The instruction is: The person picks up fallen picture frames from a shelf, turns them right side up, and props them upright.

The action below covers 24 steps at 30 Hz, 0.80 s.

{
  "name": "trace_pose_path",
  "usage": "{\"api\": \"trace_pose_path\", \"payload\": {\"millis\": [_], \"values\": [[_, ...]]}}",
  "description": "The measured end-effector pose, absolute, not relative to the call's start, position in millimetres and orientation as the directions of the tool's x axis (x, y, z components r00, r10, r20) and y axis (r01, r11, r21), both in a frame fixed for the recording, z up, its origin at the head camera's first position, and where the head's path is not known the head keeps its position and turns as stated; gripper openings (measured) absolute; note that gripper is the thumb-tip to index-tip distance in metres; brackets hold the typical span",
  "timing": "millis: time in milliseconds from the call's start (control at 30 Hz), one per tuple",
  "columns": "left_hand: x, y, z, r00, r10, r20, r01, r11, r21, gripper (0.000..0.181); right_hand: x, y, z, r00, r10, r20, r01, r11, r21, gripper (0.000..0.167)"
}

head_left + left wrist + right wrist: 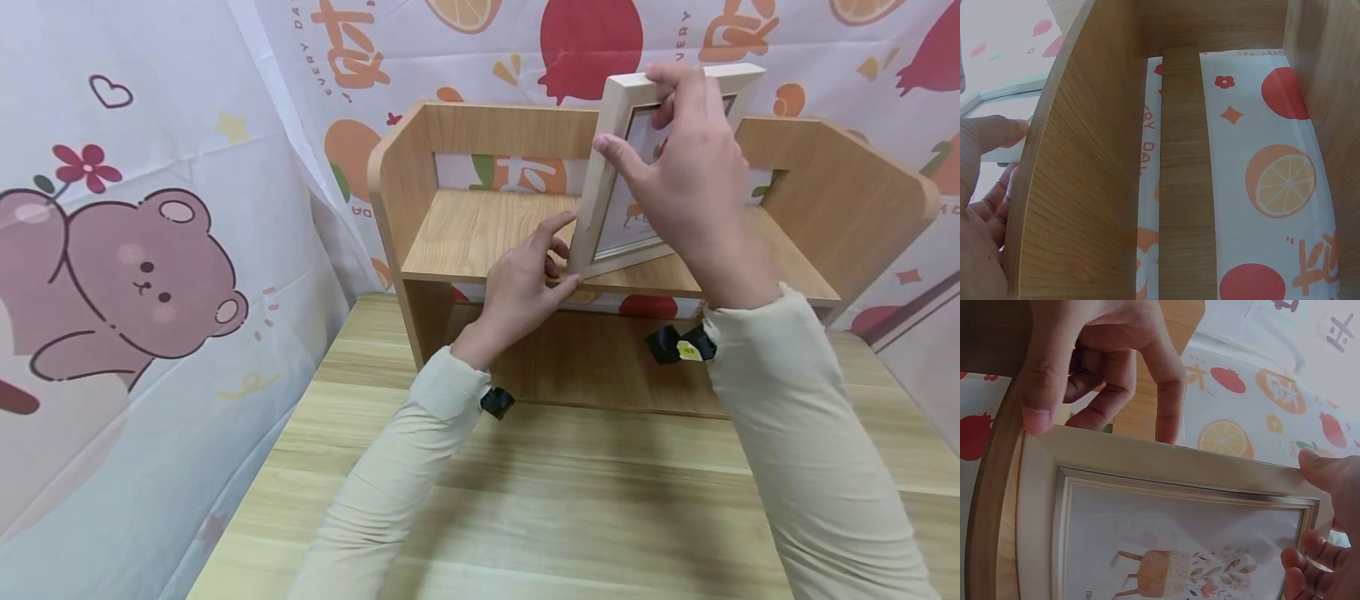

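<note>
A pale wooden picture frame [592, 200] stands tilted on the upper board of a wooden shelf [480, 242]. The right hand [693, 175] grips its top part, thumb on the left side edge and fingers over the top. At the lower left corner, the left hand [521, 287] holds the frame with thumb and fingers. In the right wrist view, the left hand [1107, 369] touches one edge of the frame [1116, 450], while the right hand [1332, 519] is at another corner. The left wrist view shows the left hand [985, 187] beside the shelf board [1079, 156].
The shelf's right side panel [855, 183] and left side panel [397, 183] rise at either end. It stands on a wooden table [570, 500], against a fruit-printed cloth [495, 67]. A bear-printed cloth [150, 275] hangs at the left.
</note>
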<state>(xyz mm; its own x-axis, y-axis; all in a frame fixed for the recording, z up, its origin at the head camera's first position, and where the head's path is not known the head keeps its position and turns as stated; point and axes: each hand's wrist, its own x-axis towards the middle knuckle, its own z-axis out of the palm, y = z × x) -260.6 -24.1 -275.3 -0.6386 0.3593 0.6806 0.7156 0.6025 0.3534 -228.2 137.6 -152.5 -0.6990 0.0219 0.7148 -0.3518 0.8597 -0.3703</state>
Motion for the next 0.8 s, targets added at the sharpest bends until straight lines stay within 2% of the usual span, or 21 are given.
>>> {"api": "trace_pose_path", "payload": {"millis": [167, 633, 800], "values": [[-259.7, -23.7, -274.5, -0.642, 0.357, 0.679, 0.704, 0.626, 0.336, 0.061, -228.5, 137.2, -153.8, -0.679, 0.015, 0.734, -0.372, 0.854, -0.362, 0.064], [-255.2, -22.4, -270.6, -0.656, 0.356, 0.665, 0.701, 0.613, 0.364, 0.059, -227.4, 140.4, -152.5, -0.683, -0.005, 0.730, -0.401, 0.838, -0.369, 0.059], [-253.9, -21.1, -270.4, -0.644, 0.357, 0.677, 0.713, 0.601, 0.361, 0.060, -225.8, 142.7, -151.9, -0.685, -0.015, 0.729, -0.422, 0.824, -0.379, 0.058]]}}
